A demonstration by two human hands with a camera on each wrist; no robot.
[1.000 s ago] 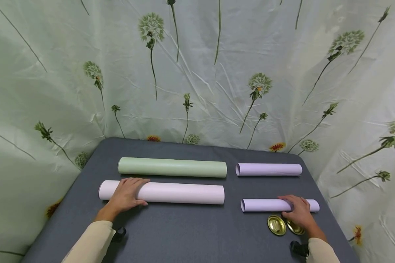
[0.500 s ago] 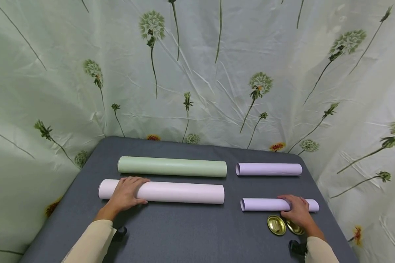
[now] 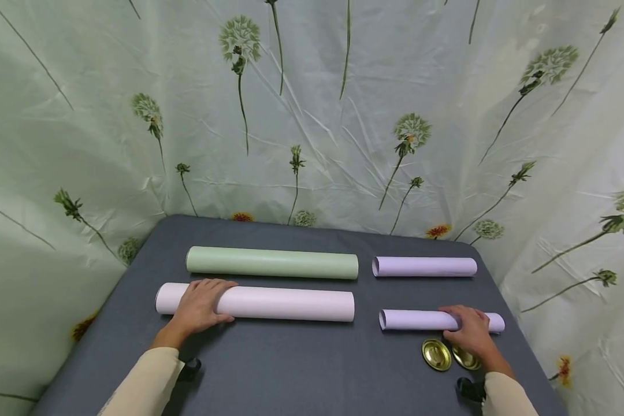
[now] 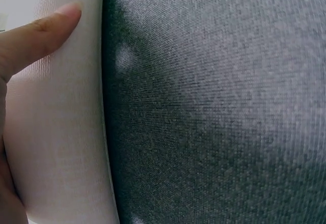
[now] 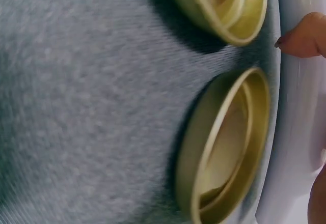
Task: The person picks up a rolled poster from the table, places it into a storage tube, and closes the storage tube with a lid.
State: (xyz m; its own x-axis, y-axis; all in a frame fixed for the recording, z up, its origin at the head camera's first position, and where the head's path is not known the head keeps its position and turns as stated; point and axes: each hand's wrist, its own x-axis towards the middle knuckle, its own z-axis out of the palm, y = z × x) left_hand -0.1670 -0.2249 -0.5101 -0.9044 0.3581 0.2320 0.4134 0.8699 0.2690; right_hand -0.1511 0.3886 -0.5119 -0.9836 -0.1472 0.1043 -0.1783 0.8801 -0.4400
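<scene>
On the counter point(image 3: 312, 370), the left rear roll point(image 3: 272, 263) lies at eleven o'clock, right rear roll point(image 3: 424, 267) at one, left front roll point(image 3: 286, 303) at nine, right front roll point(image 3: 413, 320) at three, two lids point(image 3: 437, 355) at four.

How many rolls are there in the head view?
4: green roll, back left; pink roll under the left hand; rear lilac roll, back right; front lilac roll under the right hand.

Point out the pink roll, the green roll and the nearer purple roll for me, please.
Pink roll point(image 3: 275, 303): head view, outer surface, a little right of its middle.
Green roll point(image 3: 272, 263): head view, outer surface, mid-length.
Nearer purple roll point(image 3: 412, 320): head view, outer surface, toward its left end.
</scene>
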